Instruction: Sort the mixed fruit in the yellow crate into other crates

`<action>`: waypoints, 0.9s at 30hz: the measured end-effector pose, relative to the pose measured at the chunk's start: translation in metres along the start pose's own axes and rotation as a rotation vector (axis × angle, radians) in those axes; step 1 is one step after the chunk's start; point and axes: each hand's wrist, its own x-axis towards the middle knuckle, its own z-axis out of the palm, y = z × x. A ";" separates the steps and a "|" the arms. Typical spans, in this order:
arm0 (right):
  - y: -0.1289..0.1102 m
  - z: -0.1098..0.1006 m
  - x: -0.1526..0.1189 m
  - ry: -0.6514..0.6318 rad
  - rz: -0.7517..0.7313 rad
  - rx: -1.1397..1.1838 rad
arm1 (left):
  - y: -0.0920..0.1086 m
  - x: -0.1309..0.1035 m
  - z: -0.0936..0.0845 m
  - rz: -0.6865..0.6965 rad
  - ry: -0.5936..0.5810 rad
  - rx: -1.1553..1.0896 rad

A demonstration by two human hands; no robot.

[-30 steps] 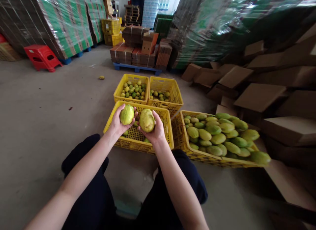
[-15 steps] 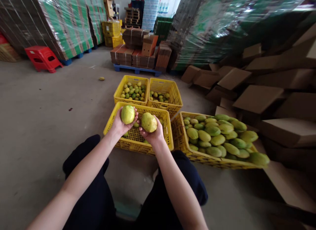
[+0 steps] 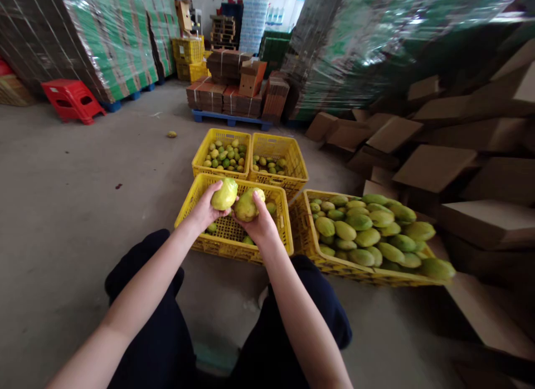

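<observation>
Since the earlier frame, left fruit moved in toward right fruit, both now tilted differently. Dark trousers (image 3: 154, 322) nearest, knees spread on either side. Left hand (image 3: 204, 209) closed around left fruit (image 3: 224, 194), yellow-green; right hand (image 3: 261, 226) closed around right fruit (image 3: 247, 206), thumb on top. Hands close together; can't tell if fingers touch. Both fruits held above front crate (image 3: 225, 248), yellow plastic, a few green fruits inside. Right crate (image 3: 355, 270) just beside it, heaped with oblong green-yellow fruits (image 3: 368, 237). Behind: back left crate (image 3: 220, 171) with many small fruits, back right crate (image 3: 296, 157) with fewer. Cardboard boxes (image 3: 434, 166) piled right. Farther: loose fruit (image 3: 171, 134) on floor (image 3: 137, 155), blue pallet (image 3: 231, 120) under bundled cardboard (image 3: 209, 95), red stool (image 3: 73, 99) left.
</observation>
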 end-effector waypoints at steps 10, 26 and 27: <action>-0.008 -0.011 -0.011 0.024 -1.077 -1.116 | 0.001 -0.016 -0.010 0.575 -0.027 0.438; 0.000 -0.017 -0.007 0.030 -1.284 -1.205 | 0.000 -0.005 -0.027 0.874 -0.052 0.923; -0.001 -0.016 -0.008 0.028 -1.254 -1.187 | -0.001 -0.002 -0.029 0.869 -0.078 0.934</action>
